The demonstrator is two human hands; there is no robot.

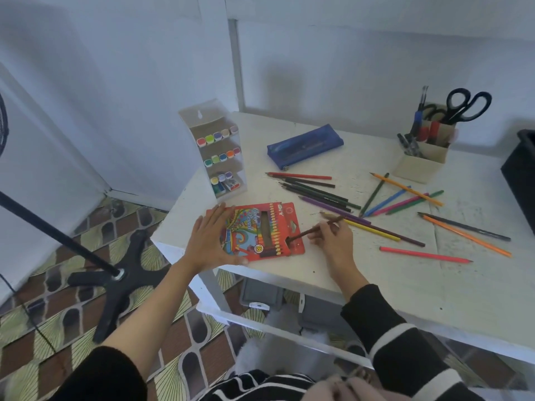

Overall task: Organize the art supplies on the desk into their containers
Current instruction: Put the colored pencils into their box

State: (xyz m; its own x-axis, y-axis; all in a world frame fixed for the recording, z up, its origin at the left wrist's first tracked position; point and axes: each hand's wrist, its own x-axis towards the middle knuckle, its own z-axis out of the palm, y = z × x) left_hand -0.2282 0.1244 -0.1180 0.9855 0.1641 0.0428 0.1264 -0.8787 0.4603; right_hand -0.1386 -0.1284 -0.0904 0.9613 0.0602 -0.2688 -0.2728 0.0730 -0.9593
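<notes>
My right hand (333, 237) pinches a brown pencil (317, 228) whose long axis slants down-left, its lower end at the open end of the red box (260, 230) on the bench (376, 273), while my left hand (210, 237) lies spread flat on the box's left side.

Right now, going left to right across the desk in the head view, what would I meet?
Marker rack → left hand → colored pencil box → right hand holding a brown pencil → beige organizer with scissors.
</notes>
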